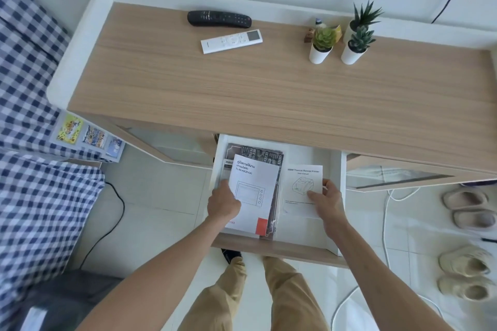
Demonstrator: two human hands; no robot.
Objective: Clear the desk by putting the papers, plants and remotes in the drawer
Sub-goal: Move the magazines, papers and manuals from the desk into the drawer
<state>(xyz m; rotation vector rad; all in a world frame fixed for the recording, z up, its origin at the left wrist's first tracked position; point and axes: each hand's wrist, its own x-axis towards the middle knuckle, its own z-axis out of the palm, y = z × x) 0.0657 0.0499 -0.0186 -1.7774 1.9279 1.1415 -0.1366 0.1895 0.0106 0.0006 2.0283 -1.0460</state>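
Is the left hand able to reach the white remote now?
Probably yes, after letting go: the left hand holds the oven manual in the drawer, and nothing stands on the desk before the white remote.

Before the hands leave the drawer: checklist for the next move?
1. Drawer open: ok, drawer is pulled out.
2. Papers inside: ok, oven manual and printer manual are in it, side by side.
3. Hands free: not ok, left hand grips oven manual, right hand pinches printer manual.
4. Remotes stowed: not ok, black remote and white remote lie on the desk.
5. Plants stowed: not ok, three potted plants stand at the desk's far right.
6. Drawer height for pots: cannot tell.
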